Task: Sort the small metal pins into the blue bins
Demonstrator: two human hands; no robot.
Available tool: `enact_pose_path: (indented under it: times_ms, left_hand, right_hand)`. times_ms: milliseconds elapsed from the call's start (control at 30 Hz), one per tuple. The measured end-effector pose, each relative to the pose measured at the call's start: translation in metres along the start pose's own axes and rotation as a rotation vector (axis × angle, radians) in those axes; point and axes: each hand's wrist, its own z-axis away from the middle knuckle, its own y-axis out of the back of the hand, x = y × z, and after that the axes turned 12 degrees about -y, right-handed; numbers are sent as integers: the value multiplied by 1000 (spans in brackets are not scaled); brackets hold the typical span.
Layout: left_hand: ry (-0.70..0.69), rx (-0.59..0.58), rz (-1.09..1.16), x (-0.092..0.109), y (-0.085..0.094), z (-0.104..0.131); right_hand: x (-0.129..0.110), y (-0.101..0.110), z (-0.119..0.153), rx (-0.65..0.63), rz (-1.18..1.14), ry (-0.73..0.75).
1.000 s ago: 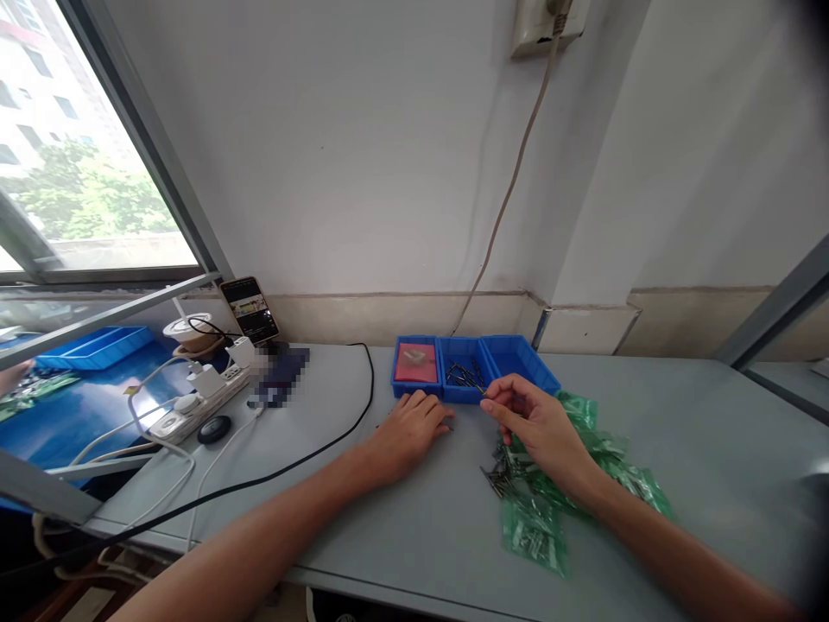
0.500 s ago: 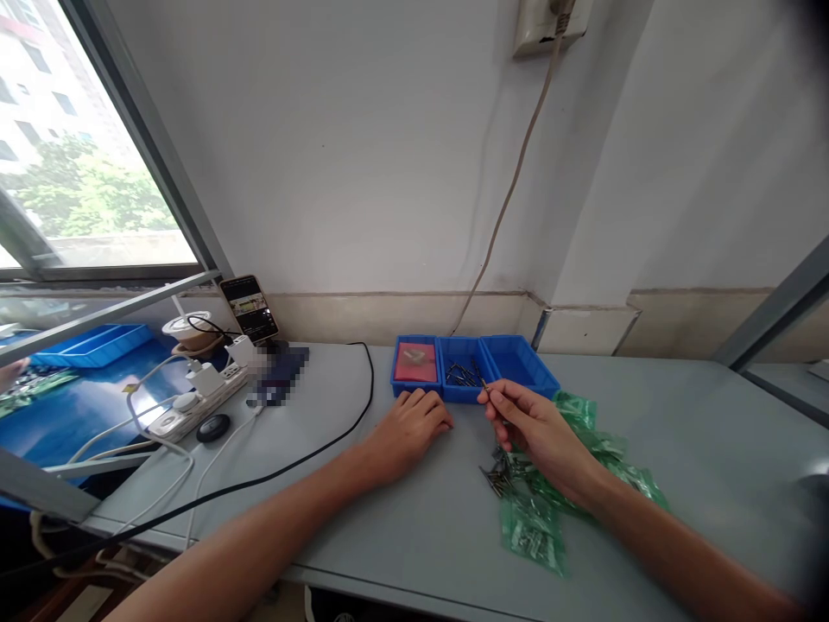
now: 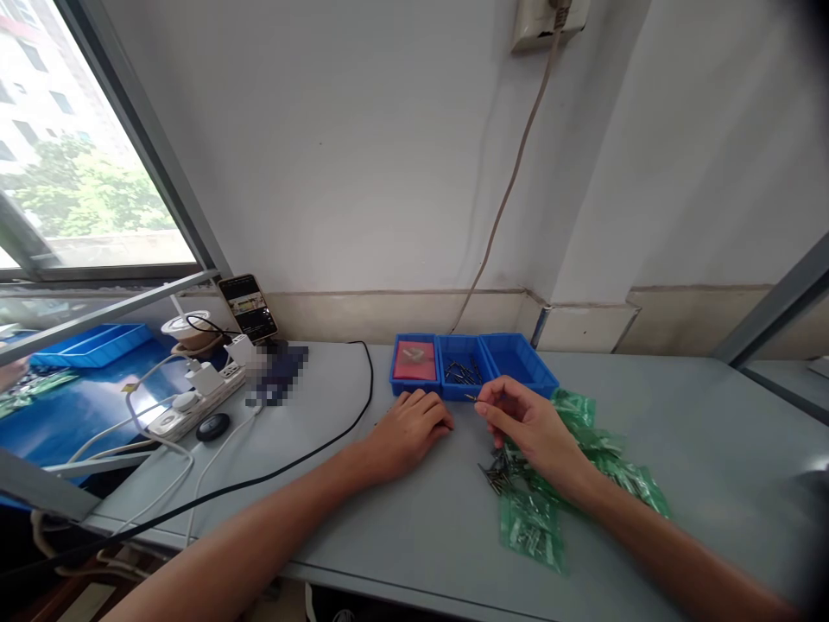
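My right hand (image 3: 528, 428) pinches a thin metal rod, like a small drill bit (image 3: 471, 397), between thumb and fingertips, just in front of the blue bins. Its tip points left. My left hand (image 3: 411, 432) lies palm down on the table before the left bin, fingers loosely bent and holding nothing visible. The middle blue bin (image 3: 461, 393) contains several similar dark metal pieces (image 3: 461, 373). More loose metal pieces (image 3: 496, 477) lie on the table below my right hand, beside green plastic bags (image 3: 531, 531). Part of these bags is hidden under my right hand and forearm.
The left blue bin (image 3: 414, 389) holds a red packet (image 3: 415, 361), with a right blue bin (image 3: 518, 363) at the other end. A black cable (image 3: 311, 452) crosses the table. At left are a power strip (image 3: 194, 410), a phone (image 3: 248, 307) and a lidded cup (image 3: 187, 328).
My right hand has turned, and the metal rod has swung from pointing up over the middle bin to lying nearly level, pointing left. My left hand has stayed in place.
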Motion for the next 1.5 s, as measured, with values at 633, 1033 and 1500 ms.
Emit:
enact_pose_path:
  times_ms: [633, 1033, 1500]
  left_hand:
    - [-15, 118, 57, 1, 6, -2]
    - [-21, 164, 173, -4, -1, 2]
    - [28, 133, 235, -1, -2, 3]
  right_hand:
    - [6, 5, -9, 73, -177, -140]
    - [11, -2, 0, -32, 478, 156]
    - [7, -4, 4, -30, 582, 228]
